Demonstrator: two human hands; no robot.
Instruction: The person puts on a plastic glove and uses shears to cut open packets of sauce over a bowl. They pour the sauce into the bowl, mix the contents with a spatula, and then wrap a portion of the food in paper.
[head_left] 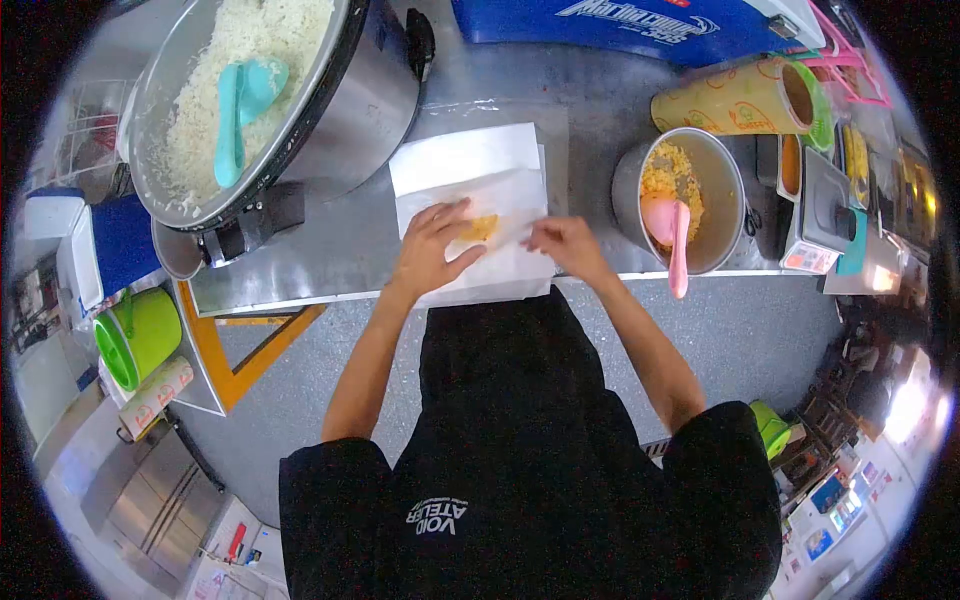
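Note:
White paper sheets (465, 155) lie stacked on the metal counter in front of me. A small yellow-orange portion of food (480, 228) shows through or on the paper, between my hands. My left hand (436, 245) rests on the paper at the food's left side, fingers apart. At the right edge of the paper, my right hand (563, 244) has its fingers pinched together at the sheet. To the right stands a metal pot (625, 190) with yellow crumbly food and a pink spoon (678, 250). A large cooker (350, 110) of white rice (200, 110) holds a turquoise scoop (230, 125).
The metal counter (575, 90) ends at a front edge near my body. A blue box (600, 25) stands at the back, with a patterned cylinder (730, 98) and lidded containers (820, 200) on the right. A green bucket (150, 330) is at the lower left.

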